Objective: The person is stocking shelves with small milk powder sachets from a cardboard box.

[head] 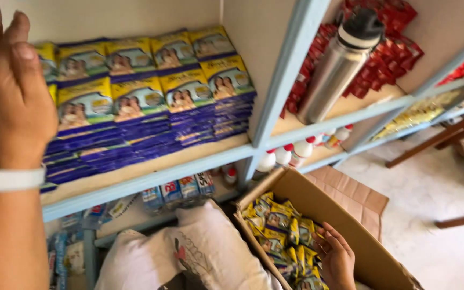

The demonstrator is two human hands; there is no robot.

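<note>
Shelf stock: rows of flat blue-and-yellow printed sachet packets (151,102) already stand stacked on the pale blue-edged wooden shelf (151,180), filling most of its width, just beyond the raised left hand (9,91)
Left hand: lifted in front of the stacks with fingers spread wide, holding nothing, a white watch strap on the wrist
Carton: open brown cardboard box (350,198), flaps out, still holds a loose heap of small yellow-and-blue sachets (283,231) along its near wall
Right hand: the right hand (336,258) is inside the box, palm up, fingers loosely curled against the heap; whether it grips one I cannot tell
Judged progress: shelf looks largely filled, yet many sachets remain in the box
Beyond the box hand: a steel flask with a black cap (342,59) leans on the next shelf
</note>
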